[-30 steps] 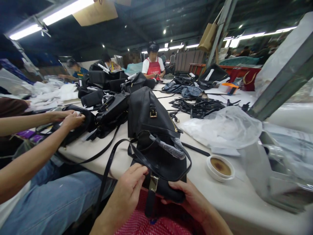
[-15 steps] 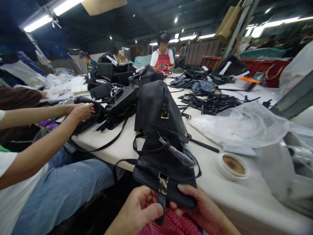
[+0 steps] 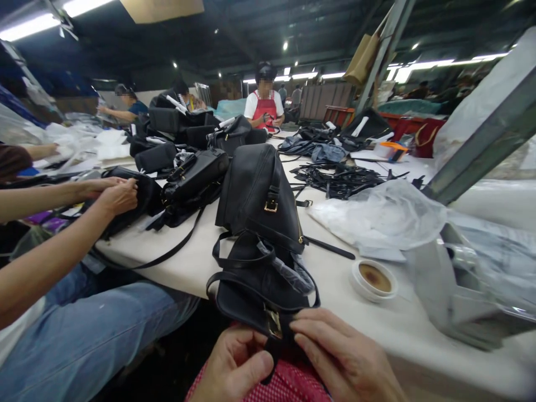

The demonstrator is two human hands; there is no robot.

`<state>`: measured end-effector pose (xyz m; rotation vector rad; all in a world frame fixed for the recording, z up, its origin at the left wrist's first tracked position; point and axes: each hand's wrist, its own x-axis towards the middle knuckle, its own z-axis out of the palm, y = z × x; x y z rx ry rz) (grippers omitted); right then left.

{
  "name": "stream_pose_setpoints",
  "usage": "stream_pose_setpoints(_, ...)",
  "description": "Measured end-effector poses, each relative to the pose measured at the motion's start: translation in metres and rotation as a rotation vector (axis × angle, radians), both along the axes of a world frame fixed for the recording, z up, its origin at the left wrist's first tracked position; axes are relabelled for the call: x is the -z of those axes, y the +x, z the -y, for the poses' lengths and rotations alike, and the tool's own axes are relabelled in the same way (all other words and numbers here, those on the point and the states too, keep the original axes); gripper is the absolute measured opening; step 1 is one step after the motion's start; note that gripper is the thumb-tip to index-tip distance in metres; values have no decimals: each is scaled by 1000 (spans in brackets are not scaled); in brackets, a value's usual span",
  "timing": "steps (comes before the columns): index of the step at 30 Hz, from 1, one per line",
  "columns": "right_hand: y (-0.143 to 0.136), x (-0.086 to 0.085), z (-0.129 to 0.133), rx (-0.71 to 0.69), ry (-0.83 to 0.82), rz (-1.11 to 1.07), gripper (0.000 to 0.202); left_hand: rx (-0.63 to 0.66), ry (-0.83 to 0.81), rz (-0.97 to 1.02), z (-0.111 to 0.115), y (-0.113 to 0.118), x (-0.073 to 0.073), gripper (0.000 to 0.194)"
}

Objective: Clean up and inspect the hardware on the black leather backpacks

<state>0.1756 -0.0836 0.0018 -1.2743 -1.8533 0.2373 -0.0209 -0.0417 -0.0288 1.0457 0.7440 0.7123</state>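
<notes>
Left hand (image 3: 238, 365) fingers curled, thumb and forefinger pinched on the black strap tab just under the gold buckle (image 3: 274, 322). Right hand (image 3: 341, 360) fingertips together, pressed on the tab from the other side beside the buckle; looks like a two-sided grip so the tab stays taut at the buckle. Small black bag (image 3: 255, 285) lies at the near table edge, its lower end hanging over onto the lap, red checked cloth (image 3: 293, 385) beneath; pulled close so both hands can reach the hardware. Its handles loop loosely on top, one sleeved in clear plastic wrap.

Behind it, touching, a larger black bag (image 3: 257, 192) stands upright. Right of them a small round white tin (image 3: 374, 277) with brown contents, near for reach. Crumpled plastic sheet (image 3: 381, 215) beyond, a tangle of loose black straps (image 3: 341, 178) farther back. White table (image 3: 192, 259), long, cluttered with more black bags. A co-worker's hands (image 3: 115, 195) on the left hold another bag. More people sit at the far end. Dim workshop hall, strip lights overhead.
</notes>
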Motion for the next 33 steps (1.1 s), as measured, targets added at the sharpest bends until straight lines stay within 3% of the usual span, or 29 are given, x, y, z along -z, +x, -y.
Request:
stream_pose_setpoints(5, -14, 8, -8, -55, 123, 80, 24, 5, 0, -2, 2, 3, -4, 34)
stream_pose_setpoints(13, -8, 32, -1, 52, 430, 362, 22, -7, 33, -78, 1, -1, 27, 40)
stream_pose_setpoints(17, -15, 24, -4, 35, 320, 382, 28, -26, 24, -97, 4, 0, 27, 44)
stream_pose_setpoints(21, -18, 15, -10, -15, 211, 374, 34, -45, -37, -82, 6, -1, 16, 39)
stream_pose_setpoints(25, -18, 19, -17, -19, 202, 304, 35, -82, -110, -95, 9, -3, 10, 36)
stream_pose_setpoints(33, -24, 26, -25, 34, 151, 211, 30, -68, -216, -52, 7, -7, 23, 44)
